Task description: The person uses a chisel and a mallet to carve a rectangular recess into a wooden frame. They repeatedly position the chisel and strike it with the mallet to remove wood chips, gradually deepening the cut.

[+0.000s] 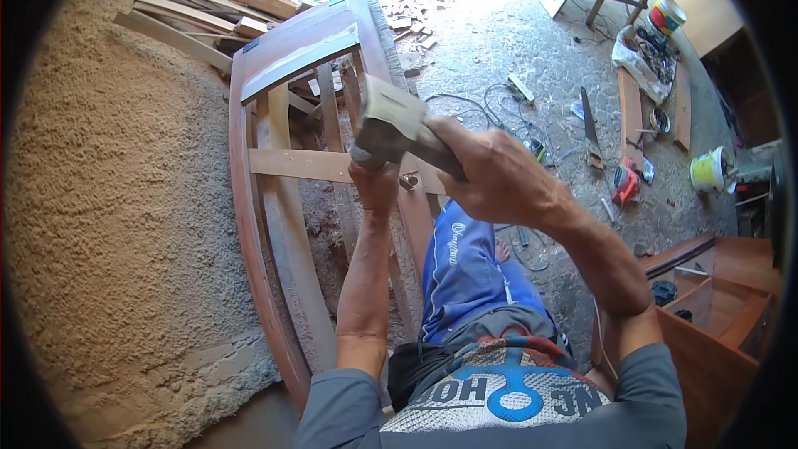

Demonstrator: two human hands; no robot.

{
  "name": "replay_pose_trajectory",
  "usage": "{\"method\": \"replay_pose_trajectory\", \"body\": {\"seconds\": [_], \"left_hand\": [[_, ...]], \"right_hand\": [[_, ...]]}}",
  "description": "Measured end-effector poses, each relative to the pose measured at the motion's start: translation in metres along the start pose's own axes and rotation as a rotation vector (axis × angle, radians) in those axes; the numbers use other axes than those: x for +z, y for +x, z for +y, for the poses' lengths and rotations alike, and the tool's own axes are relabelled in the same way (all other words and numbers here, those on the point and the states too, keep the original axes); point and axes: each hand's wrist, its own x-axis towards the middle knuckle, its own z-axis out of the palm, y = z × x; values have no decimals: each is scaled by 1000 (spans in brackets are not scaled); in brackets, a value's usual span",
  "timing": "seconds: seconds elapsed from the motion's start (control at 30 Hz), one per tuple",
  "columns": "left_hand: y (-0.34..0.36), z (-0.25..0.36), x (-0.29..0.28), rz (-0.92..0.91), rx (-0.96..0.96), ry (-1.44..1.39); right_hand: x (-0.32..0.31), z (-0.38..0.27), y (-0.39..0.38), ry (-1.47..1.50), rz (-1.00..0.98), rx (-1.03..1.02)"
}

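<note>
My right hand [499,170] is wrapped round the handle of a wooden mallet [391,116], whose blocky head is slightly blurred. Directly under that head, my left hand [376,187] is closed in an upright grip. A pale rounded end shows above its fingers, but the mallet hides most of whatever it holds. Both hands are over a reddish-brown wooden door frame [239,166] with open panels. A lighter crosspiece [291,164] runs across it by my left hand. Just right of that hand, a small round hole or fitting [408,181] shows in the wood.
A rough sandy wall [125,199] rises at the left, with stacked planks [199,12] beyond. On the floor to the right lie a handsaw [590,125], a red power tool [626,183], cables [490,104] and a bucket [708,170]. A wooden cabinet [715,316] stands at the lower right.
</note>
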Motion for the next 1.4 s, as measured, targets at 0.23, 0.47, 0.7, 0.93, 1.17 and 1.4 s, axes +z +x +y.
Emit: {"method": "replay_pose_trajectory", "body": {"seconds": [0.23, 0.47, 0.7, 0.93, 1.17, 1.4], "left_hand": [[-9, -46, -14, -65, 150, 302], [-17, -11, 0, -32, 166, 48], [-22, -54, -17, -93, -12, 300], [-24, -45, -10, -32, 124, 81], [-24, -64, -28, -140, 266, 486], [-18, -24, -18, -47, 166, 93]], "right_hand": [[7, -23, 33, -378, -373, 123], [-11, -32, 38, -349, -291, 11], [4, -44, 37, -556, -359, -26], [-3, -45, 38, -293, -328, 25], [27, 1, 28, -329, -359, 74], [39, 31, -60, -67, -184, 350]]}}
